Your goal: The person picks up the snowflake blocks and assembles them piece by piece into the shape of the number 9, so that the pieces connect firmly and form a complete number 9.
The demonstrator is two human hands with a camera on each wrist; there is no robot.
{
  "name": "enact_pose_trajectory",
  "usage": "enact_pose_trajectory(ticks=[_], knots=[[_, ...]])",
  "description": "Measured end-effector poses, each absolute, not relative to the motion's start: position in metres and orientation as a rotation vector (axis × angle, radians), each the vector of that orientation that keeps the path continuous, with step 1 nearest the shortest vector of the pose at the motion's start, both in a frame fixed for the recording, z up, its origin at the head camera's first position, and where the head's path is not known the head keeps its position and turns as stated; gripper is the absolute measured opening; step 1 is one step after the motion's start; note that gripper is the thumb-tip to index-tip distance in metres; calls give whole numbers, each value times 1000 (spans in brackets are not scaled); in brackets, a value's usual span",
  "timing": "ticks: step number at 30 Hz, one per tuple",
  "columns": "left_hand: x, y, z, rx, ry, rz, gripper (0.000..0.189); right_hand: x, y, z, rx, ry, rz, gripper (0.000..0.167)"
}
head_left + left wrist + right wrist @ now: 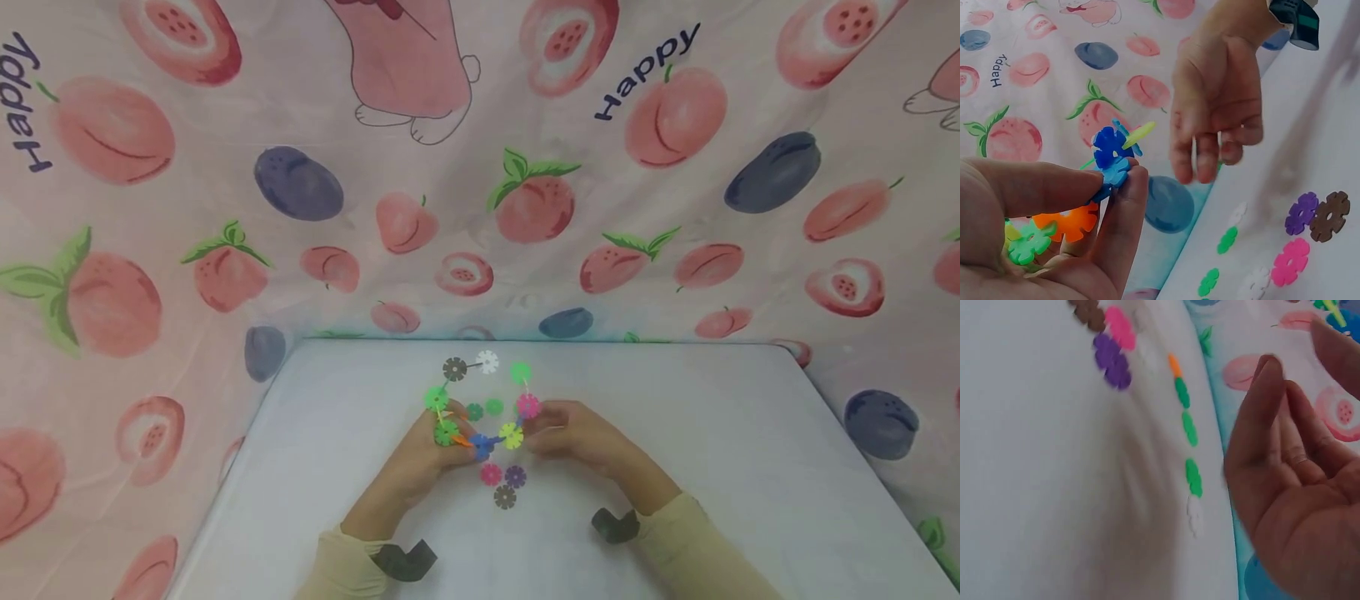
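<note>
My left hand (423, 454) pinches a blue notched plastic disc (1113, 172) between thumb and fingers. It belongs to a string of interlocking snowflake discs; an orange disc (1069, 222) and a green disc (1032, 242) lie by the palm, and a yellow disc (1139, 134) sticks out past the fingertips. My right hand (577, 433) is held to the right, its fingers loosely bent and nothing between them in the right wrist view. In the head view its fingertips are beside a pink disc (528, 406); whether they touch cannot be told.
Loose discs lie on the white table (300, 500): a pink disc (491, 475), a purple disc (515, 477) and a brown disc (505, 497) near me, with green discs (493, 407) farther back. A fruit-printed cloth (465, 167) hangs behind the table's far edge.
</note>
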State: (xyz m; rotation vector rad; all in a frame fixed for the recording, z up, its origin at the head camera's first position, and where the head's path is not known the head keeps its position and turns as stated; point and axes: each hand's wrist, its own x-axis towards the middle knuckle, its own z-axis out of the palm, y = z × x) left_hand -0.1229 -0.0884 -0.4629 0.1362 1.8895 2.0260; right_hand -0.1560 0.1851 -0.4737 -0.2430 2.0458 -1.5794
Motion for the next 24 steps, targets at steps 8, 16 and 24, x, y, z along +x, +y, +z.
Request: enact_pose_trajectory(ticks=[8,16,24], knots=[[-124,-88,-462,138,1909,2021,49,-154,171,-493,-400,2504,-969,23],[-123,-90,-461,111,1902,2010,53,-153,158,-501,-599,2537,-775,30],[-124,-92,-464,96,1901,2004,55,-154,155,-511,-582,2509,-790,24]])
